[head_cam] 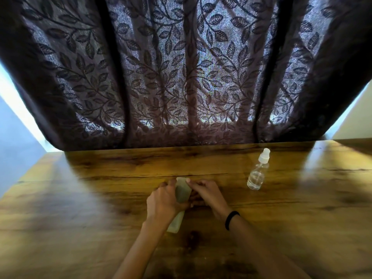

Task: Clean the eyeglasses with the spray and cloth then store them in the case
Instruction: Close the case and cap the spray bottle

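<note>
Both hands, the left hand and right hand, have fingers closed on the pale case mid-worktop, which should be held steady, the spray bottle standing apart.

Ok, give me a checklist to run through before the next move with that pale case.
1. Both hands on the pale case: ok, left hand and right hand grip it.
2. Case resting on the table: ok.
3. Spray bottle upright, clear of the hands: ok.
4. Eyeglasses located: cannot tell, none visible.
5. Cloth located: cannot tell, none visible.
6. Case open: cannot tell, blurred.
</note>
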`<state>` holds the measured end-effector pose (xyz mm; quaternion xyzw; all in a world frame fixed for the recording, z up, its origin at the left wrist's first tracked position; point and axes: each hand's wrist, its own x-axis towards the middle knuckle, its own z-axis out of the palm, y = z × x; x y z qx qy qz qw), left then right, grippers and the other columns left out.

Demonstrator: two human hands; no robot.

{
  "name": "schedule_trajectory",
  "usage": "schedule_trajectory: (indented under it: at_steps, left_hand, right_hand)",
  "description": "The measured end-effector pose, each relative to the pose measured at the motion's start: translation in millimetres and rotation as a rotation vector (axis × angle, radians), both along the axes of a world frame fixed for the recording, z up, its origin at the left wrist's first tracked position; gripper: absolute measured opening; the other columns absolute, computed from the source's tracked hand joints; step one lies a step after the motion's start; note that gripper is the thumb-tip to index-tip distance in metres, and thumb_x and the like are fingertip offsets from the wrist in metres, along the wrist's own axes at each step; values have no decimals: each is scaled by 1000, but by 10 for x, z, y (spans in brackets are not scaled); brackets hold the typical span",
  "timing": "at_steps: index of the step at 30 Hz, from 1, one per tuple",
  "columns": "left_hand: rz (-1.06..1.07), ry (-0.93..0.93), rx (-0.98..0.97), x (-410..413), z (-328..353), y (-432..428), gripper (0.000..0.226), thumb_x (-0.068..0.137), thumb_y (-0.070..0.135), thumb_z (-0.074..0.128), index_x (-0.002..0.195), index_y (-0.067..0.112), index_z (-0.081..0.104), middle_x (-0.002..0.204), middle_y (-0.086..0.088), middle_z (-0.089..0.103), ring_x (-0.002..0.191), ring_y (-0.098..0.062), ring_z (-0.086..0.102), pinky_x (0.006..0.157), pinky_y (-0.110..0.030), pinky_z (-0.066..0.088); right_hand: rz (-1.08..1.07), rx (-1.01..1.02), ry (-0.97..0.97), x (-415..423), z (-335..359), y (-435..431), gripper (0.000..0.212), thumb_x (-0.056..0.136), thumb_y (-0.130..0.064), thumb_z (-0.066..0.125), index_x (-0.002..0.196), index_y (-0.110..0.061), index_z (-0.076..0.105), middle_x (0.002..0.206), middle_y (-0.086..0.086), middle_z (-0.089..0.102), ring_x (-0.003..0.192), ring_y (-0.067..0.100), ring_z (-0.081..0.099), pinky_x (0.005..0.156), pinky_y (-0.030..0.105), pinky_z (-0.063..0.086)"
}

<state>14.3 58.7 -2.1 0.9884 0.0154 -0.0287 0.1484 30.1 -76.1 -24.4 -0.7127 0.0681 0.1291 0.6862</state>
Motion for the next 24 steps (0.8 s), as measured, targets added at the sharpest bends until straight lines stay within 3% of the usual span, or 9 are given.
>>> schedule_trajectory:
  at_steps: [5, 9, 13, 19, 22, 24]
  left_hand:
    - [-3, -28, 14, 8, -19, 9, 74, 64, 58, 69, 123, 26, 38, 113, -3, 58, 97, -26, 60, 73, -36, 52]
    - [-1, -73, 26, -7, -41, -7, 73, 66, 58, 68, 124, 25, 38, 114, -3, 58, 98, -25, 60, 74, -35, 52]
    - [21, -111, 18, -20, -78, -20, 73, 68, 56, 66, 127, 23, 37, 116, -3, 58, 99, -24, 59, 73, -34, 52]
    - [63, -156, -20, 80, -113, -69, 67, 74, 53, 62, 128, 20, 39, 122, -5, 56, 106, -25, 56, 75, -37, 54]
    - [73, -165, -19, 169, -125, -82, 67, 74, 53, 61, 128, 19, 38, 123, -6, 54, 108, -26, 54, 73, -37, 51]
    - [86, -167, -10, 207, -132, -89, 67, 74, 55, 59, 127, 19, 39, 123, -5, 52, 108, -26, 53, 71, -36, 50]
  right_hand:
    - [32, -126, 44, 83, 59, 55, 36, 82, -32, 67, 100, -1, 61, 101, 15, 69, 85, 23, 67, 70, 33, 57]
    - [31, -123, 54, 120, 57, 52, 22, 83, -26, 66, 87, -6, 59, 96, 13, 66, 89, 23, 66, 68, 31, 56]
    - [28, -135, 51, 171, 27, 64, 29, 81, -26, 68, 95, -1, 61, 97, 10, 66, 84, 17, 64, 64, 26, 57]
    - [16, -226, -8, 371, -9, 132, 29, 81, -30, 69, 91, -3, 63, 97, 12, 69, 86, 19, 66, 76, 37, 59]
    - [-1, -360, -86, 449, 17, 157, 35, 80, -36, 68, 85, -1, 66, 87, 15, 70, 82, 25, 68, 75, 42, 58]
    - [0, -413, -128, 480, 20, 155, 36, 80, -40, 67, 64, -9, 61, 66, 9, 65, 69, 23, 65, 65, 37, 55]
